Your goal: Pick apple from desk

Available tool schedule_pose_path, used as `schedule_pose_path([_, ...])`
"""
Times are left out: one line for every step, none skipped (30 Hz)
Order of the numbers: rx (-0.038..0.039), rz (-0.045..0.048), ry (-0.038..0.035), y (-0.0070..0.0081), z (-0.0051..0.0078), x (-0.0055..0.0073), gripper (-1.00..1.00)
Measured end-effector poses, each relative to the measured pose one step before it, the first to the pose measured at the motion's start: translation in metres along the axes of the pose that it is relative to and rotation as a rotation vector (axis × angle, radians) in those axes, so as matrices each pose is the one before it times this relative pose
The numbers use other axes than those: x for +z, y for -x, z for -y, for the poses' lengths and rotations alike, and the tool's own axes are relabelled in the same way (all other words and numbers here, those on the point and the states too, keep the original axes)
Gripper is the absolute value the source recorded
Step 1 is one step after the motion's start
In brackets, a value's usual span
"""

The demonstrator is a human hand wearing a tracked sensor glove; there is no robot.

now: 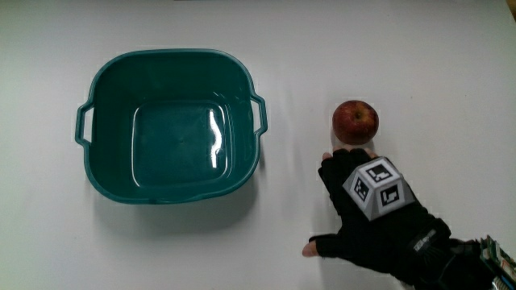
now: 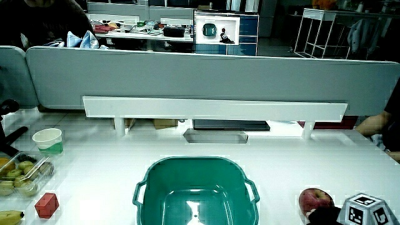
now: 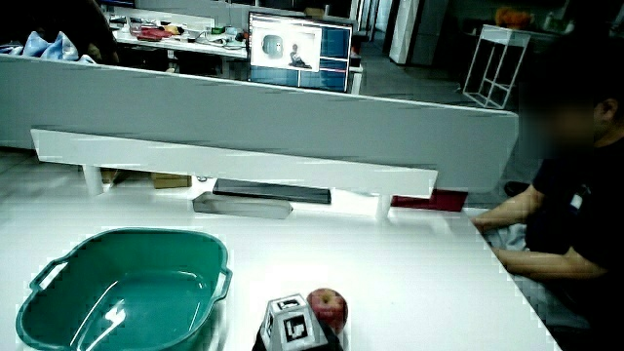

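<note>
Red apple [image 1: 355, 122] rests on the white desk [image 1: 322, 48] beside the teal basin [image 1: 97, 184], just ahead of the hand [image 1: 371, 211], whose fingertips [image 1: 326, 158] reach it, grasping nothing. In both side views, apple [image 2: 315, 201] [image 3: 328, 307] sits beside the cube.

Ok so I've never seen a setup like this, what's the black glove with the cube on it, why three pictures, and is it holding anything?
No machine here: a person's hand in a black glove, with a patterned cube on its back. The main view looks straight down on the white table; both side views look across it toward a low partition. On the table sit an empty teal basin and a red apple. The hand lies flat beside the apple, nearer to the person, fingertips just reaching it. Nothing is held yet. In a side view, a cup, a red block and a fruit tray also show.
</note>
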Motion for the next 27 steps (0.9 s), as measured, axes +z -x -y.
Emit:
schedule_pose_path([-0.01635, -0.00405, -0.0086, -0.00315, -0.00248, 0.00203, 0.0])
schedule_pose_path([0.00499, 0.02197, -0.06405, -0.00105, -0.00001, 0.00461, 0.0])
schedule_pose_path([-0.00496, -0.0213, -0.01644, -0.00323, -0.00172, 0.00341, 0.0])
schedule_pose_path([-0.03754, -0.04006, 0.06233, -0.00824, -0.00763, -0.00515, 0.0])
schedule_pose_path([-0.00572, 0.02373, -0.01327, -0.00168, -0.00169, 0.00354, 0.0])
schedule_pose_path([-0.01198, -0.00777, 0.00041, -0.00338, -0.00275, 0.00122, 0.0])
schedule_pose_path([-0.00592, -0.01411, -0.00407, -0.00277, -0.00161, 0.00322, 0.0])
schedule_pose_path([-0.01532, -0.00769, 0.00083, -0.00401, -0.00336, 0.00088, 0.0])
schedule_pose_path([-0.02292, 0.00161, 0.00834, -0.00472, -0.00508, -0.00175, 0.0])
schedule_pose_path([0.00079, 0.00895, -0.02084, -0.00087, -0.0003, 0.00469, 0.0])
schedule_pose_path([-0.00289, -0.02493, 0.00618, -0.00234, -0.00183, 0.00295, 0.0])
schedule_pose_path([-0.02146, -0.00289, 0.00182, -0.0035, -0.00409, -0.00004, 0.0])
schedule_pose_path([-0.00564, 0.00895, -0.0088, -0.00172, -0.00258, 0.00186, 0.0])
schedule_pose_path([-0.01171, -0.00947, 0.00281, -0.00305, -0.00378, 0.00009, 0.0])
schedule_pose_path([-0.00001, -0.01704, 0.01975, -0.00228, -0.0032, 0.00066, 0.0])
schedule_pose_path([-0.00899, -0.00578, 0.00488, -0.00372, -0.00477, -0.00133, 0.0])
schedule_pose_path([-0.00924, -0.00368, 0.0011, -0.00246, -0.00289, 0.00139, 0.0])
schedule_pose_path([-0.0098, 0.00034, -0.00114, -0.00217, -0.00273, 0.0013, 0.0])
schedule_pose_path([-0.02352, -0.00429, -0.00616, -0.00382, -0.00473, -0.0003, 0.0])
schedule_pose_path([0.00072, -0.01257, 0.00647, -0.00245, -0.00351, 0.00141, 0.0])
schedule_pose_path([-0.01039, -0.01408, 0.00825, -0.0024, -0.0029, 0.0018, 0.0])
schedule_pose_path([-0.01198, -0.00667, 0.01807, -0.00366, -0.00551, -0.00108, 0.0])
schedule_pose_path([-0.01546, 0.0038, -0.00595, -0.00211, -0.00308, 0.00107, 0.0])
schedule_pose_path([-0.00718, -0.00343, 0.01016, -0.00116, -0.0022, 0.00149, 0.0])
schedule_pose_path([0.00528, -0.01426, 0.00704, -0.00125, -0.0023, 0.00112, 0.0])
schedule_pose_path([-0.00934, -0.00145, 0.00138, -0.0014, -0.00241, 0.00129, 0.0])
schedule_pose_path([-0.00977, 0.00408, -0.00601, -0.0013, -0.00251, 0.00111, 0.0])
